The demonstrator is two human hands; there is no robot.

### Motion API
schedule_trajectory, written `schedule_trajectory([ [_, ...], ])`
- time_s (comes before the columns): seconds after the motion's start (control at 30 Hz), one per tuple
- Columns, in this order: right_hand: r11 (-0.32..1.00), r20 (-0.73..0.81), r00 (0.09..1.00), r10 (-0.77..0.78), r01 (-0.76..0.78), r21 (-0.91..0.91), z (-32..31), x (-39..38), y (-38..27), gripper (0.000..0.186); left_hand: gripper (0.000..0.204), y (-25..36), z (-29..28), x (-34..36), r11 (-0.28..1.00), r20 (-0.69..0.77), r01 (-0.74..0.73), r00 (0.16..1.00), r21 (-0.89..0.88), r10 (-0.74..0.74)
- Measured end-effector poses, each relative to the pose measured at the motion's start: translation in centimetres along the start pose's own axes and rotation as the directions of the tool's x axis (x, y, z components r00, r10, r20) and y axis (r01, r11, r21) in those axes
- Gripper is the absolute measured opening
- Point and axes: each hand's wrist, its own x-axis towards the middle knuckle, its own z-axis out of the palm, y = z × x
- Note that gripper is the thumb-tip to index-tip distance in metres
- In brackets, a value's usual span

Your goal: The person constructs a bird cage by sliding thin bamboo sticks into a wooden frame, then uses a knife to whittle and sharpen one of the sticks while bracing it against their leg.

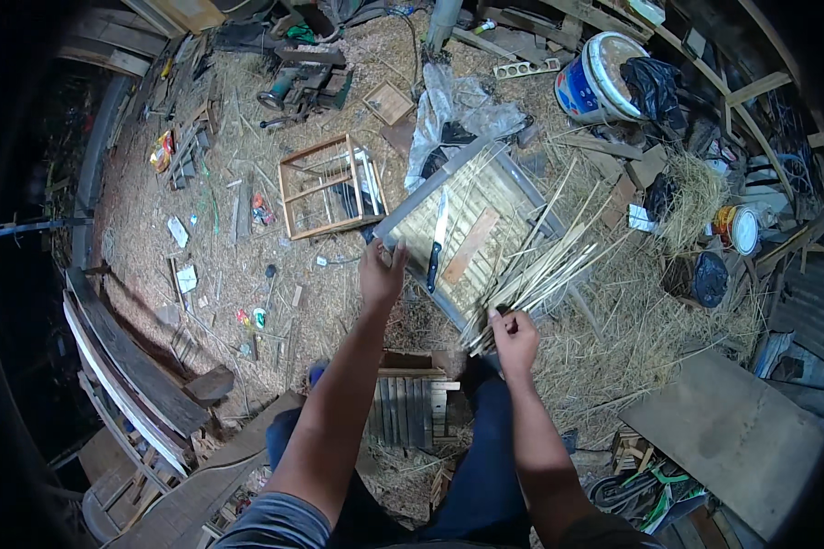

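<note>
A square grey-framed board with a slatted yellowish surface [462, 220] sits tilted before me. My left hand [382, 271] grips its near-left corner. A black-handled knife [435, 263] lies on it with the blade pointing away, beside a short flat wooden piece [471, 243]. Long thin pale strips [555, 267], perhaps split bamboo, spread over the board's right part and past its edge. My right hand [513, 334] is closed around their near ends, at the board's bottom right.
An open wooden frame [319, 188] stands left of the board. A large bucket [584, 82], a smaller can [742, 229] and straw piles [691, 201] are at the right. A flat sheet [723, 439] lies lower right, planks [119, 357] lower left. Straw and scraps litter the ground.
</note>
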Motion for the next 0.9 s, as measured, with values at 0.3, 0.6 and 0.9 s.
schedule_trajectory([
  [0.3,0.789,-0.369,0.722,0.585,-0.4,0.467,0.7,6.3,8.9,0.076,0.067,3.9,3.0,8.6,0.942,0.021,-0.285,0.958,0.176,0.286],
  [0.6,0.556,-0.05,0.74,0.671,-0.458,0.694,2.2,8.7,12.2,0.067,0.059,1.7,5.5,12.6,0.982,0.37,-0.164,0.921,0.091,0.12],
  [0.9,0.688,-0.192,0.815,0.547,-0.307,0.658,0.6,12.1,11.6,0.065,0.061,-3.4,7.0,12.1,0.992,0.434,0.106,0.898,-0.069,-0.066],
])
